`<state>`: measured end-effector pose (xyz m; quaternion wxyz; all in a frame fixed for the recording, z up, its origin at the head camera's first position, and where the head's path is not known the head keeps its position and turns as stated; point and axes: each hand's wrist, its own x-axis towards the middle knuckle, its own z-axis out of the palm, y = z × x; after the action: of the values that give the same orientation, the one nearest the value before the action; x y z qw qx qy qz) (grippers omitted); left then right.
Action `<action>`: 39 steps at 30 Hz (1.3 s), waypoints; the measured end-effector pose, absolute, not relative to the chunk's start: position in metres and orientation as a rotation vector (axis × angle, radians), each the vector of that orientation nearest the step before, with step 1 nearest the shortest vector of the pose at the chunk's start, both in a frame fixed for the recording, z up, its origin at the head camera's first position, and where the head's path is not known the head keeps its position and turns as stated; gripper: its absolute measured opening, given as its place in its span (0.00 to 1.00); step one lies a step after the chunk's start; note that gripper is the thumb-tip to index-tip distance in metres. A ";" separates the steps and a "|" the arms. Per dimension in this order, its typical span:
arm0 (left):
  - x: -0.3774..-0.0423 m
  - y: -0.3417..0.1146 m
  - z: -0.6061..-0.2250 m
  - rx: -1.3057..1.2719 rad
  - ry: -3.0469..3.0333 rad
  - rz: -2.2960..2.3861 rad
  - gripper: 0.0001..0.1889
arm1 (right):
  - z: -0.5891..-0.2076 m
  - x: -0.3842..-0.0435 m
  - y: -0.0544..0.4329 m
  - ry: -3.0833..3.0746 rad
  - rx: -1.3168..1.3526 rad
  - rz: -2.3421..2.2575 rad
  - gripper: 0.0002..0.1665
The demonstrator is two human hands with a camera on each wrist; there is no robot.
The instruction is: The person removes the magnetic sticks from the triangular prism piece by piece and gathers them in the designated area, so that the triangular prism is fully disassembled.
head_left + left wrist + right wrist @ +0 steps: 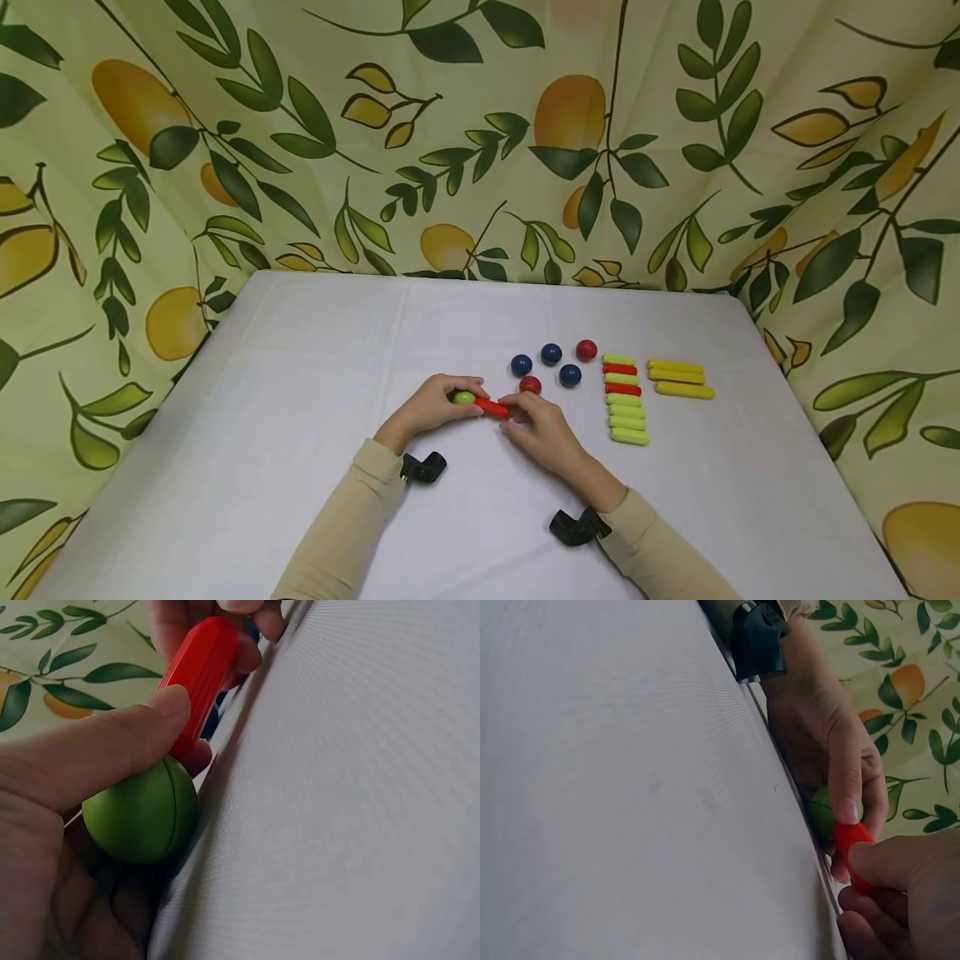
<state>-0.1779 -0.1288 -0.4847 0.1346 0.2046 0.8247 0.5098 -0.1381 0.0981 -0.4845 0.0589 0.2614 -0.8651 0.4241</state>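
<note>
My left hand [438, 404] pinches a short red ribbed rod [201, 679], thumb on top. A green ball [142, 814] with a seam line sits within the same hand, touching the rod's near end. From the other side, my right hand [545, 429] holds the rod's far end between thumb and fingers. In the right wrist view the right thumb [881, 862] lies over the red rod and covers part of it. Both hands are low over the white table. How firmly the ball and rod are joined cannot be told.
Beyond the hands lie blue balls [551, 354] and red balls [587, 350]. On the right, short yellow-green and red rods [626, 412] form a column, beside longer yellow rods [684, 390]. A patterned curtain [480, 150] hangs behind the white table [225, 467].
</note>
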 end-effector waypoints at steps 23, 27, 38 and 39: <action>-0.178 -0.133 -0.484 0.681 2.394 1.431 0.14 | -0.479 -0.136 0.097 -2.556 0.635 1.491 0.13; -0.179 -0.129 -0.483 0.692 2.394 1.429 0.14 | -0.476 -0.136 0.099 -2.535 0.611 1.494 0.13; -0.182 -0.133 -0.484 0.600 2.333 1.514 0.14 | -0.446 -0.130 0.148 -2.651 0.371 1.528 0.13; -0.182 -0.134 -0.483 0.601 2.332 1.522 0.14 | -0.444 -0.127 0.156 -2.668 0.355 1.514 0.14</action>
<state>-0.1816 -0.1342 -0.4835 0.1456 0.2088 0.8098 0.5286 -0.1273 0.1560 -0.4442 0.0268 0.1150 -0.8637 0.4900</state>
